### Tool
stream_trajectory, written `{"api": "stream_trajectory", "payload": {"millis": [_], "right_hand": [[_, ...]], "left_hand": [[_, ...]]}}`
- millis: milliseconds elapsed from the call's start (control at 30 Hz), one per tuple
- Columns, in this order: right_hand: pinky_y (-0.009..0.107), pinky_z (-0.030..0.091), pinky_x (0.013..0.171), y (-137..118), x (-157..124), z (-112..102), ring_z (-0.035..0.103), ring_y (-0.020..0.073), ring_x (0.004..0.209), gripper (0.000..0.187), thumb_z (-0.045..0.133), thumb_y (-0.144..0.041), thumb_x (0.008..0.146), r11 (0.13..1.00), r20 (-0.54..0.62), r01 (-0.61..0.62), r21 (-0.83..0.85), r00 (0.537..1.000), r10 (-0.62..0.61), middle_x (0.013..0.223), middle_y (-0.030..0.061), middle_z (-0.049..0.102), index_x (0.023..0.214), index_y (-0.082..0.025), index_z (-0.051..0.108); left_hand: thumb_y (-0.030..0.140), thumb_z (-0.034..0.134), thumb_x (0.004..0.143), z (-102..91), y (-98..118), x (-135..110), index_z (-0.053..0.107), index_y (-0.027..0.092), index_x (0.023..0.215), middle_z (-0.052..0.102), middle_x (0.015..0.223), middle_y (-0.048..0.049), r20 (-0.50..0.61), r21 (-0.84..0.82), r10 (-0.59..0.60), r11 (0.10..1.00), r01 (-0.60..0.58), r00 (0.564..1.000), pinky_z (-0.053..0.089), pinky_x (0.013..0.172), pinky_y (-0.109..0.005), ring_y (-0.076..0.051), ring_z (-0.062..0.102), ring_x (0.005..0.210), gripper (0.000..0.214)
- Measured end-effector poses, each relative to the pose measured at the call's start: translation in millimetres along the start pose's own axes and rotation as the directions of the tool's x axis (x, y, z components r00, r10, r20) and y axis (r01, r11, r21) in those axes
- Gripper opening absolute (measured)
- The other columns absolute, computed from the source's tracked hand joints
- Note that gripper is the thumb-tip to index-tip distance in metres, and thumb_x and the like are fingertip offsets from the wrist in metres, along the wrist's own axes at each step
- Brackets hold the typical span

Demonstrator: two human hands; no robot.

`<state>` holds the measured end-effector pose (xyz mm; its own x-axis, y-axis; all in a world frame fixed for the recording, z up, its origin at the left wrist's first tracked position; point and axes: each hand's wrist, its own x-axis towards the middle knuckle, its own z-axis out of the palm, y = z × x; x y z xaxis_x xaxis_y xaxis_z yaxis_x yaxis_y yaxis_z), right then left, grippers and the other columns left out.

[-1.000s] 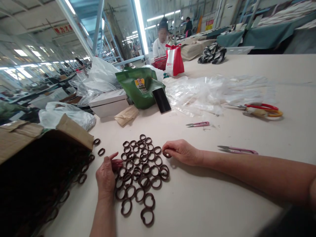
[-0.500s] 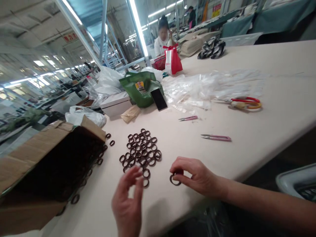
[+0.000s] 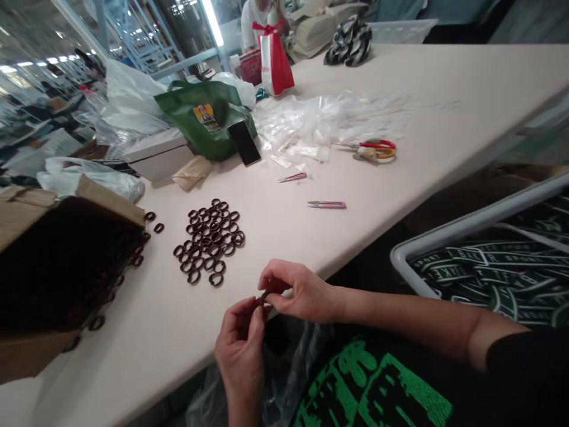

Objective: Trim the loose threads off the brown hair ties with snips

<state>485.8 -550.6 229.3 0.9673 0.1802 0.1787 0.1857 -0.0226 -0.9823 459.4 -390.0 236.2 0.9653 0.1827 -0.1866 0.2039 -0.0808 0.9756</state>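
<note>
Both hands meet at the table's near edge around one small dark brown ring (image 3: 263, 298). My left hand (image 3: 243, 338) pinches it from the left between thumb and fingers. From the other side my right hand (image 3: 300, 290) grips the same ring, its fingertips covering most of it. Just beyond the hands lies a loose pile of similar brown rings (image 3: 208, 237) on the pale table (image 3: 284, 231). More rings are inside and along the opening of a cardboard box (image 3: 111, 204), tipped on its side at the left.
Two pink-handled thread snips (image 3: 326, 204) and red-handled scissors (image 3: 376, 149) lie past the pile. Farther back are a phone (image 3: 243, 143), a green bag (image 3: 208, 121) and clear plastic bags (image 3: 311, 121). At the right stands a white-rimmed bin (image 3: 418, 276) of printed straps. A person sits at the far end.
My left hand has come over from beside the pile and closed on the ring in my right hand. Both hands are now nearer the table edge. The view has swung right and down.
</note>
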Motion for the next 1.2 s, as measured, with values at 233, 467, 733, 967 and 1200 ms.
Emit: {"api": "stream_trajectory", "payload": {"millis": [233,467,733,967,1200], "right_hand": [[0.022,0.052,0.069,-1,-15,-12,0.060,0.0087,0.071,0.019,0.057,-0.007,0.079,0.992,0.054,-0.075,0.105,0.996,0.070,0.082,-0.0017,0.064,0.095,-0.017,0.058],[0.020,0.046,0.059,7,-18,-24,0.055,0.0073,0.062,0.021,0.064,-0.010,0.076,0.952,0.051,-0.275,0.134,0.961,0.271,0.074,-0.0039,0.062,0.095,-0.015,0.060],[0.019,0.047,0.058,16,-27,-14,0.056,0.0073,0.059,0.008,0.065,-0.013,0.072,0.811,0.220,-0.427,0.400,0.904,0.367,0.066,-0.0056,0.060,0.078,-0.016,0.062],[0.020,0.046,0.055,13,-27,-24,0.057,0.0079,0.057,0.008,0.065,-0.022,0.079,0.865,0.185,-0.379,0.330,0.924,0.334,0.068,-0.0022,0.063,0.082,-0.014,0.066],[0.020,0.042,0.054,5,-11,-26,0.050,0.0068,0.058,0.019,0.074,-0.030,0.079,0.978,-0.049,-0.139,0.153,0.988,0.148,0.073,-0.0022,0.061,0.089,-0.015,0.072]], "left_hand": [[0.048,0.078,0.068,5.0,-4,-8,0.073,0.019,0.081,0.071,0.069,-0.0034,0.087,0.195,-0.027,0.981,0.009,0.996,0.055,0.063,-0.027,-0.018,0.068,0.065,0.032],[0.041,0.081,0.067,11.9,-10,-9,0.073,0.018,0.077,0.070,0.074,-0.0026,0.208,-0.096,-0.172,0.976,0.195,0.963,0.050,0.062,-0.022,-0.013,0.061,0.066,0.026],[0.036,0.082,0.064,39.7,-11,-11,0.067,0.019,0.065,0.072,0.103,-0.0037,0.173,-0.367,-0.196,0.897,0.248,0.965,0.053,0.083,-0.029,-0.019,0.066,0.097,0.023],[0.034,0.085,0.064,41.8,-11,-9,0.075,0.020,0.081,0.070,0.086,-0.0018,0.176,-0.489,-0.322,0.791,0.366,0.930,0.053,0.070,-0.022,-0.013,0.064,0.077,0.025],[0.034,0.088,0.061,47.8,-8,-8,0.074,0.018,0.078,0.069,0.083,0.0001,0.115,-0.454,-0.232,0.853,0.259,0.966,0.051,0.071,-0.017,-0.008,0.061,0.074,0.027]]}}
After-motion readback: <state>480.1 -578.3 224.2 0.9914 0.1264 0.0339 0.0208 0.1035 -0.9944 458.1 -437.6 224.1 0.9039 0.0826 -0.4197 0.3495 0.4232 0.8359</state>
